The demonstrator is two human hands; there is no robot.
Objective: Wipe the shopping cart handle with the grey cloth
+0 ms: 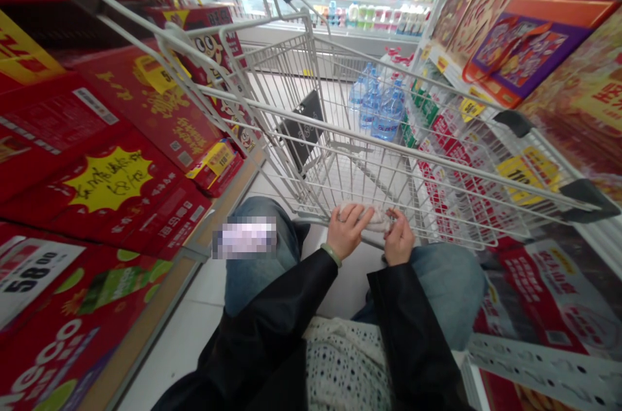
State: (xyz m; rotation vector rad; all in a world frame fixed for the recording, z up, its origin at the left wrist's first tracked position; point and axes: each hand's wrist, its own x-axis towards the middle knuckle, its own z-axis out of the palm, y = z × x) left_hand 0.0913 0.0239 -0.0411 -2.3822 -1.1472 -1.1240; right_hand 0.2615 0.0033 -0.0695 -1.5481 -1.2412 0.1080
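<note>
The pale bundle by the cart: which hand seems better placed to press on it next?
Probably the left hand: it lies across the pale bundle, while the right hand is curled at the bundle's end.

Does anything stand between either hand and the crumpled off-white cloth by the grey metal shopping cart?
Nothing visible does: the left hand lies over the off-white cloth, and the right hand appears to pinch its other end.
</note>
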